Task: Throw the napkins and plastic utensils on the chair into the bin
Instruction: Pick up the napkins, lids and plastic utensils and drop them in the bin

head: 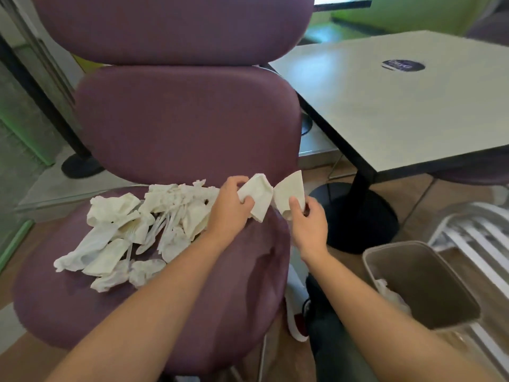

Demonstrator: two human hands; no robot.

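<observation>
— Where are my hands?

— Both are above the right back corner of the chair seat. My left hand has its grip clamped on a crumpled napkin. My right hand pinches a second napkin, just beside the first.

— And the rest?

— A pile of napkins lies on the seat with white plastic utensils mixed in. The bin stands on the floor to the right, beside the tabletop, with some white paper inside.
</observation>
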